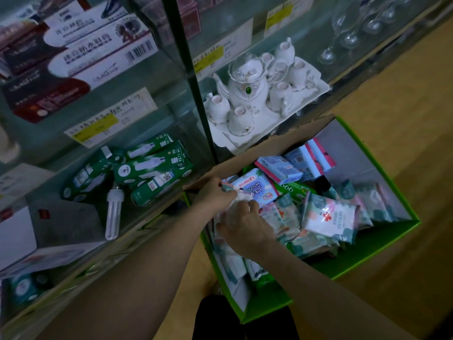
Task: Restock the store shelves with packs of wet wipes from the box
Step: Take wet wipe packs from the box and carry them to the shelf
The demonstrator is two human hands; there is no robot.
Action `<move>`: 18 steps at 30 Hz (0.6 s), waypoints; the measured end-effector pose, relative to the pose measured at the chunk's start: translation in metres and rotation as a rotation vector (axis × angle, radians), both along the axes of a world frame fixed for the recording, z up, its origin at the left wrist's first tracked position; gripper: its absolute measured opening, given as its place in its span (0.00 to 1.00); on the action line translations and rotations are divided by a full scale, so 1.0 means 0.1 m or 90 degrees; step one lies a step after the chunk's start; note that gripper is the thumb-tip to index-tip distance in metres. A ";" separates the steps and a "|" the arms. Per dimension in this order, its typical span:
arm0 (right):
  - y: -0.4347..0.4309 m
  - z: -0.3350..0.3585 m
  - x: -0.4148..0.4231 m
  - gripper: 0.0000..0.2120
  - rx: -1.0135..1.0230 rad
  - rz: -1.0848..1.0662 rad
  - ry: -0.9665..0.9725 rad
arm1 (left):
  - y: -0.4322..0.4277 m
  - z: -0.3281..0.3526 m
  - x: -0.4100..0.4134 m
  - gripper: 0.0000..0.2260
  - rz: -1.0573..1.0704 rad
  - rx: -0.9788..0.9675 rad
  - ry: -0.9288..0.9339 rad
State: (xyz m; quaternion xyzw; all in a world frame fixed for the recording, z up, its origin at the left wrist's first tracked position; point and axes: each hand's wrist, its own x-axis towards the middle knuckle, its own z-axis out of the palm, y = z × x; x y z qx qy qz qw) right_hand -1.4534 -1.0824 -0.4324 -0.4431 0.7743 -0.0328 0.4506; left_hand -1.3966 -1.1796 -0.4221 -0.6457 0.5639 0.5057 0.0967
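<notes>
A green cardboard box (pixel 382 246) stands open on the floor, filled with several packs of wet wipes. Both my hands reach into its near left corner. My left hand (pixel 215 192) pinches the edge of a blue and white wipes pack (pixel 255 188) with pink trim. My right hand (pixel 245 227) curls round a pale pack (pixel 241 200) just below it; most of that pack is hidden under my fingers. A white pack with a red mark (pixel 328 217) lies further right in the box.
Glass shelves rise on the left. The lower shelf (pixel 73 266) holds green bulb boxes (pixel 149 168), a loose bulb (pixel 114 212) and a white box. A white tea set (pixel 259 94) on a tray sits beside the box flap. Wine glasses stand top right. Wooden floor on the right.
</notes>
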 end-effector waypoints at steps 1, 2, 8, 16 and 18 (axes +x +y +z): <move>0.02 0.00 0.03 0.41 -0.008 0.027 0.006 | 0.00 0.01 -0.02 0.16 -0.018 0.003 -0.004; 0.05 -0.01 0.04 0.43 -0.020 0.035 0.017 | 0.00 0.02 -0.05 0.13 -0.034 0.013 -0.006; 0.16 -0.06 -0.05 0.45 -0.078 0.065 0.047 | 0.01 -0.01 -0.07 0.04 0.069 0.109 0.043; 0.27 -0.03 -0.28 0.30 -0.267 0.085 0.068 | -0.02 0.08 -0.11 0.07 0.188 0.161 0.080; 0.26 -0.02 -0.40 0.25 -0.297 -0.018 0.002 | -0.04 0.07 -0.12 0.10 0.236 0.147 0.122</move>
